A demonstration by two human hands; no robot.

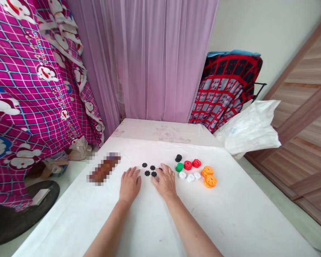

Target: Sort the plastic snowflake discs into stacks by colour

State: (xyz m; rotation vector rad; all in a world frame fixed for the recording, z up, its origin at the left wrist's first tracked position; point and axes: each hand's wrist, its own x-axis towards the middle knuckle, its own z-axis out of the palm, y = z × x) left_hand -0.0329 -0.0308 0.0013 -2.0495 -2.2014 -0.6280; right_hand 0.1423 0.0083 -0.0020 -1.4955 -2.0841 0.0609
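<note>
On the table (149,221), black discs (152,167) lie flat and spaced, presumably to stay separately reachable. Left hand (130,183), at their 8 o'clock: open, nothing visibly held. Right hand (166,181), at 4 o'clock: half open over one disc; grip cannot be told. Towards 3 o'clock, grouping seems to keep colours apart. Counts: five discs visible, one partly hidden; black pile (178,157), one; green pile (179,167), one; red piles (187,165), two; white piles (190,177), three; orange piles (210,181), two.

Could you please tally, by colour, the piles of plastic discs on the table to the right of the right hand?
Black round plastic disc pile: 1
Green round plastic disc pile: 1
Red round plastic disc piles: 2
White round plastic disc piles: 3
Orange round plastic disc piles: 2
Total: 9 piles
</note>
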